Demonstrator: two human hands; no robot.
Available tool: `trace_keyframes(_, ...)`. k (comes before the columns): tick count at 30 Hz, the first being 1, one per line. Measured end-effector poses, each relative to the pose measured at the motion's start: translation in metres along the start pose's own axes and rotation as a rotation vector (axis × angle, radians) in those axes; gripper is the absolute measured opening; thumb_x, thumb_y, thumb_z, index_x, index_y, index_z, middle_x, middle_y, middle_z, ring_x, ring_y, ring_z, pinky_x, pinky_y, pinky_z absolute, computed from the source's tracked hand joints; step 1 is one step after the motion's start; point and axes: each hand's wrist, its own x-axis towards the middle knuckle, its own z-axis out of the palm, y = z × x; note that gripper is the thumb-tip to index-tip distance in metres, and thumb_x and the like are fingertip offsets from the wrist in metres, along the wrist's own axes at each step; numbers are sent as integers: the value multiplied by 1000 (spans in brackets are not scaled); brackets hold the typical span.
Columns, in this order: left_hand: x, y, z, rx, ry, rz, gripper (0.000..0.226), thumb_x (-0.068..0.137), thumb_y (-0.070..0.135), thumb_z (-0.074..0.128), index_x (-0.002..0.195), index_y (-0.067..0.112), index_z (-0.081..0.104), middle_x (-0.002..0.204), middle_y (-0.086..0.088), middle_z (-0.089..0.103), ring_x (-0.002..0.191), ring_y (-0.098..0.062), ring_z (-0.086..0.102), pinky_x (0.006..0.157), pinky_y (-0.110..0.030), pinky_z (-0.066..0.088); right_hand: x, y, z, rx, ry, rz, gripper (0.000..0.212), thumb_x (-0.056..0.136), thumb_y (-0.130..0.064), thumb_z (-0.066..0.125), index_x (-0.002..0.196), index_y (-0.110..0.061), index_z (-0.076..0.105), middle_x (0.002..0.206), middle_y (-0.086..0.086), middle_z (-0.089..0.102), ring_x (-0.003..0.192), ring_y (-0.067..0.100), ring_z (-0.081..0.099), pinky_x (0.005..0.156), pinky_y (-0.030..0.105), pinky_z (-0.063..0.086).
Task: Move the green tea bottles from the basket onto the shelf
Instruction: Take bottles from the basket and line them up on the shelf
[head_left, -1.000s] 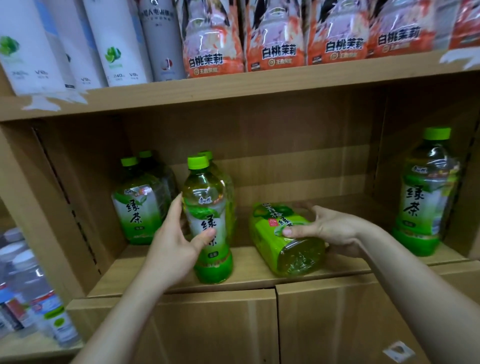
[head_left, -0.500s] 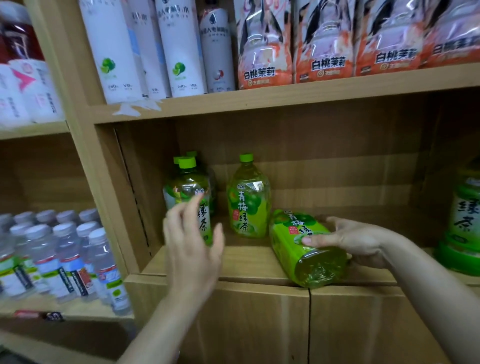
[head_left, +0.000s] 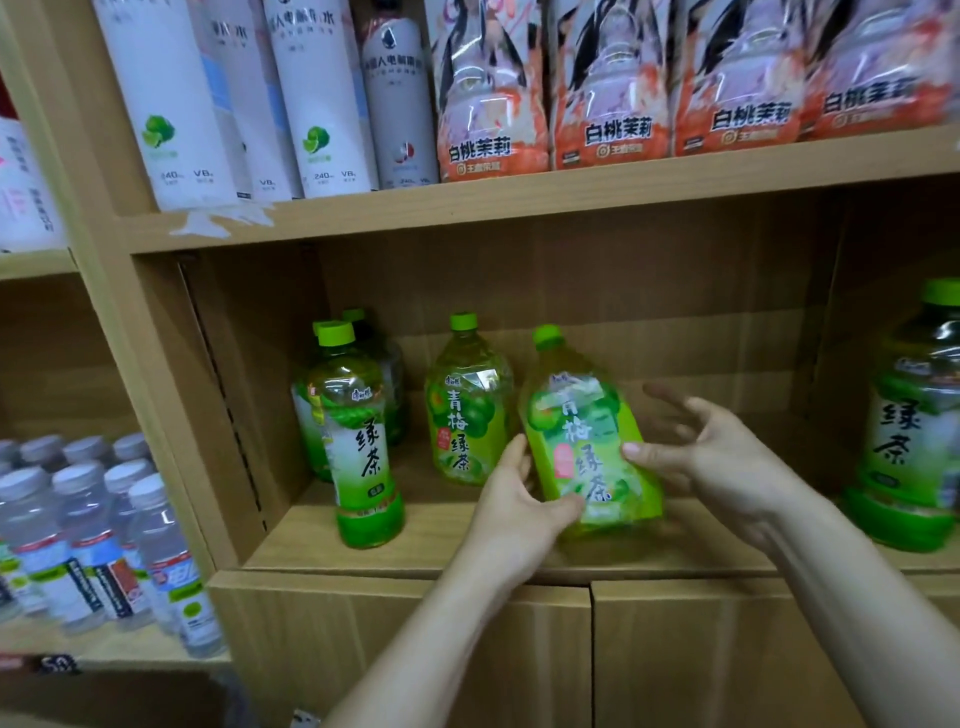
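Note:
A plum green tea bottle (head_left: 587, 441) with a green cap leans left on the wooden shelf (head_left: 441, 545), nearly upright. My left hand (head_left: 519, 504) grips its lower left side; my right hand (head_left: 722, 457) touches its right side with the thumb, the fingers spread. A second plum green tea bottle (head_left: 467, 405) stands upright just to its left. Farther left, a green tea bottle (head_left: 358, 441) stands at the front with others behind it. Another green tea bottle (head_left: 914, 421) stands at the far right. No basket is in view.
The upper shelf (head_left: 571, 192) holds white bottles (head_left: 171, 104) and orange peach tea bottles (head_left: 493, 93). Several water bottles (head_left: 88, 540) fill the lower left compartment. A vertical divider (head_left: 156, 389) separates the compartments. Cabinet doors (head_left: 519, 654) lie below the shelf.
The bottle that lay on its side has been tipped up almost upright. My left hand moved from the green tea bottle to this one. My right hand opened more. The view shifted left.

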Motion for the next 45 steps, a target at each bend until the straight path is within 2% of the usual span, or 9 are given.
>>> trace_keyframes(3,10,-14,0,82,74,64,76,73,-18,65,119,33,33,110,25,52,103,6,58,90,-16,47,10,3,6,-47,-23,-122,89,63,24,68,138,-14,40,115,5,63,99,12,64,74,17,56)
trace_keyframes(6,17,-28,-5,335,141,116,86,70,-6,72,136,29,27,126,14,46,125,-14,48,105,-36,43,11,18,11,-81,-82,-148,93,62,31,64,135,-23,41,120,5,61,103,9,63,82,22,55)
trace_keyframes(13,14,-30,-22,448,294,215,86,69,20,82,138,34,33,134,5,44,112,-9,50,85,-32,55,13,26,24,-507,-13,-321,117,60,-30,87,145,-48,9,124,-15,54,115,2,53,100,23,42)
trace_keyframes(19,31,-22,-42,543,576,191,103,68,21,82,146,29,15,145,-6,34,133,-26,32,107,-36,29,27,29,27,-568,98,-354,106,65,-32,84,139,-56,12,112,-18,57,111,13,60,97,38,50)
trace_keyframes(23,64,-24,-42,524,553,72,119,64,26,85,148,33,1,146,-13,38,130,-33,43,105,-43,40,48,31,32,-565,162,-268,106,65,-32,84,137,-60,11,132,4,52,117,27,57,99,43,47)
trace_keyframes(27,87,-24,-41,572,568,-68,125,60,40,85,148,34,-3,147,-11,34,133,-34,36,104,-48,39,80,34,38,-570,284,-220,105,62,-31,87,145,-39,22,137,10,50,123,30,51,101,38,43)
trace_keyframes(34,115,-32,-37,541,607,-40,119,62,40,84,148,33,3,140,-18,38,130,-37,36,102,-47,36,124,39,49,-565,409,-214,73,64,-23,86,122,-16,42,120,11,61,111,32,58,89,40,47)
trace_keyframes(39,129,-43,-44,321,596,82,80,65,7,83,127,26,37,129,-11,48,112,-32,56,96,-41,47,143,56,51,-364,464,-284,47,68,-11,82,96,-19,45,105,10,61,102,29,58,88,37,46)
trace_keyframes(45,134,-49,-47,352,557,97,50,75,10,76,107,29,43,123,-7,57,113,-27,56,95,-46,47,139,51,40,-117,333,-231,33,81,-4,69,111,-13,59,103,2,60,104,18,56,93,31,44)
